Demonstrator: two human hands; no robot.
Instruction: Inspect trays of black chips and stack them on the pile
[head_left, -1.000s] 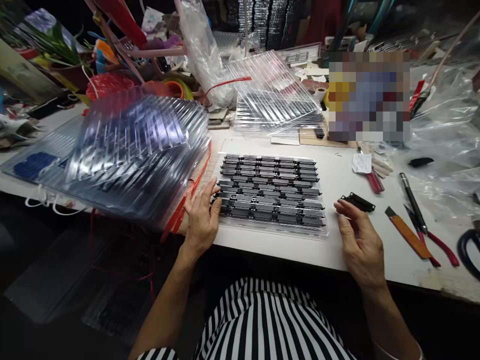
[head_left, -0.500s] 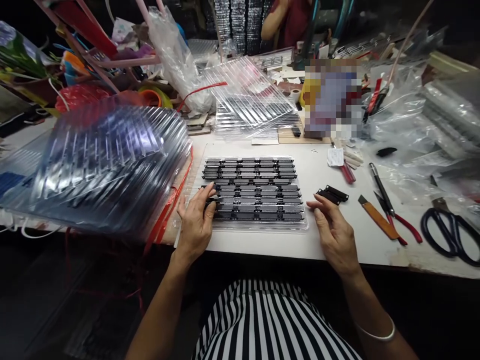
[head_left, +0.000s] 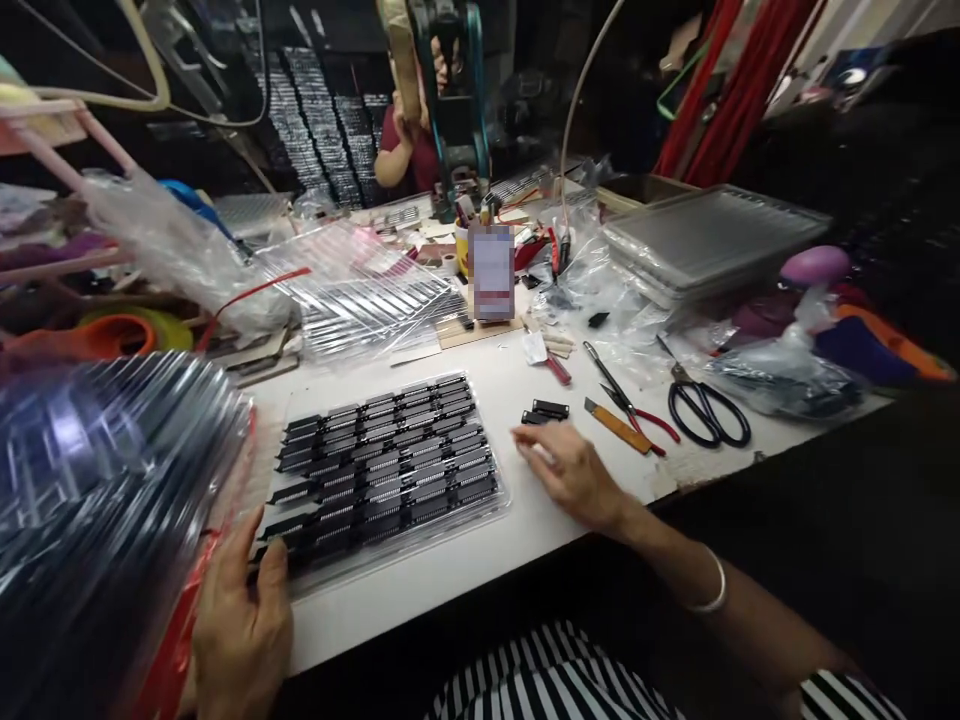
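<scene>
- Plastic tray [head_left: 502,494] seems light, bendy; lift by opposite rims.
- Black strips [head_left: 384,487] look stiff; pinch ends.
- Left hand [head_left: 244,615] parted by strips, right hand [head_left: 576,478] half-curled; pinching unclear.

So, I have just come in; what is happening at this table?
Black parts lie in rows in a clear tray. The person's left hand is at its near left corner, perhaps gripping a part. The right hand is near loose black parts outside the tray; whether it holds anything is unclear. Pliers and scissors lie farther right.
</scene>
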